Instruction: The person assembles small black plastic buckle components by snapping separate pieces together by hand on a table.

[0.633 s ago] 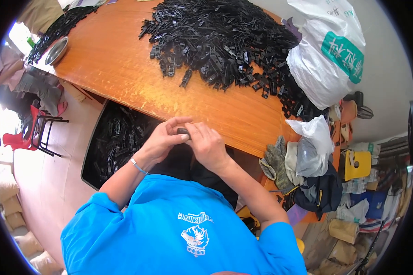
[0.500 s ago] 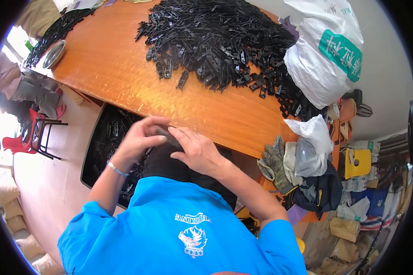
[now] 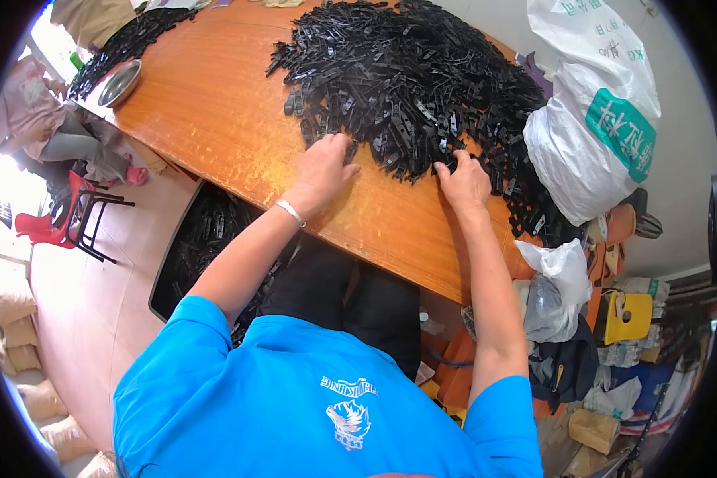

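A large heap of small black plastic clip-like parts (image 3: 406,72) lies on the orange-brown wooden table (image 3: 223,119). My left hand (image 3: 320,174) rests at the heap's near left edge, fingers half curled and thumb apart. A black part is visible at its fingertips, but no firm hold on it can be made out. Farther right, my right hand (image 3: 465,183) reaches to the near edge of the same heap. Its thumb and forefinger are spread beside the loose parts, with nothing visible held between them.
Below the table's near edge, a black bin (image 3: 185,263) holds more black parts. A white woven sack (image 3: 581,135) stands right of the heap, above a clear plastic bag (image 3: 551,299). At far left are a metal bowl (image 3: 121,84), a red chair (image 3: 52,227) and a seated person (image 3: 36,111).
Both hands have left their place together over my lap, where they held a dark object. They have moved forward and apart onto the table at the heap's edge. The view has shifted slightly.
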Demonstrator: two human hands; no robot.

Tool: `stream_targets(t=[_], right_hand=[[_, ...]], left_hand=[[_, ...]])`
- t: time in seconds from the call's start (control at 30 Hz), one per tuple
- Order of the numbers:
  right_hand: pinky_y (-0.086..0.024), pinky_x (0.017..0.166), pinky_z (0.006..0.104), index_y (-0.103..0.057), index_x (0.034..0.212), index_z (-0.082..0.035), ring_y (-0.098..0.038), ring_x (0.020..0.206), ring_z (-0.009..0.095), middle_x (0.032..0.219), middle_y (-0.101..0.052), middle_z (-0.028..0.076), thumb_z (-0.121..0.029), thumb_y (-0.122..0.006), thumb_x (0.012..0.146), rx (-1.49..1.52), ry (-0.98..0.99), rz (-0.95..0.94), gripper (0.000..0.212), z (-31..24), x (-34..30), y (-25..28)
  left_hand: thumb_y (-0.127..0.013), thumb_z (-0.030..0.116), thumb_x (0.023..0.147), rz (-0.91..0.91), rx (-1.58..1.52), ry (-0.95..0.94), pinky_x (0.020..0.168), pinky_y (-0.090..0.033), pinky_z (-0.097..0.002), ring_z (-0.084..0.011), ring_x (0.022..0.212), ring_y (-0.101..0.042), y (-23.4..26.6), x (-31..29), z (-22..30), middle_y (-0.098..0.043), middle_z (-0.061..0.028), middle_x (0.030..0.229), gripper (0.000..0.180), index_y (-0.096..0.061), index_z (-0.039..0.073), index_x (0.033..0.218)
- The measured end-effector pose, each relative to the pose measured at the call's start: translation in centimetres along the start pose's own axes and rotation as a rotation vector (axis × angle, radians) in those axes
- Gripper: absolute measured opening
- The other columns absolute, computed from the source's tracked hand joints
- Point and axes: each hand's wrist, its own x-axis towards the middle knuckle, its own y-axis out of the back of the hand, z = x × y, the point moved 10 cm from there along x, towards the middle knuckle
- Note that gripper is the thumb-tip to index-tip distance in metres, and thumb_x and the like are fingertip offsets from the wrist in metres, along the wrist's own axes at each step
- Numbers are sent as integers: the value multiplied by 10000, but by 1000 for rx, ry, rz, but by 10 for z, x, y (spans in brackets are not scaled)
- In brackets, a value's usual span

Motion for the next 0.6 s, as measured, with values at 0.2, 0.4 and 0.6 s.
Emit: stream_targets(t=[0.2, 0.4, 0.6], right_hand=[[-609, 830, 500, -709, 1320, -186, -731, 976, 407, 1139, -704, 193, -165, -745, 922, 22, 171, 8, 400, -6, -46, 3], [-599, 802, 489, -664, 1348, -92, -716, 964, 422, 1088, -682, 188, -64, -737, 901, 67, 364, 33, 453, -20, -91, 26], [-589, 812, 503, -667, 1199, 19, -711, 967, 409, 1080, -666, 206, -62, -734, 880, 49, 283, -60, 335, -7, -99, 23]], left_hand=[[-800, 90, 845, -27, 68, -8, 927, -554, -473, -379, 1090, -652, -7, -12, -9, -680, -159, 1084, 318, -690, 34, 1138], [-849, 157, 823, -110, 210, -82, 926, -545, -440, -352, 1080, -623, 0, -17, 18, -683, -132, 1055, 271, -744, 47, 1048], [-828, 107, 861, -61, 62, -99, 884, -573, -420, -337, 1008, -670, -12, -13, 26, -687, -122, 1010, 283, -717, 32, 1110]])
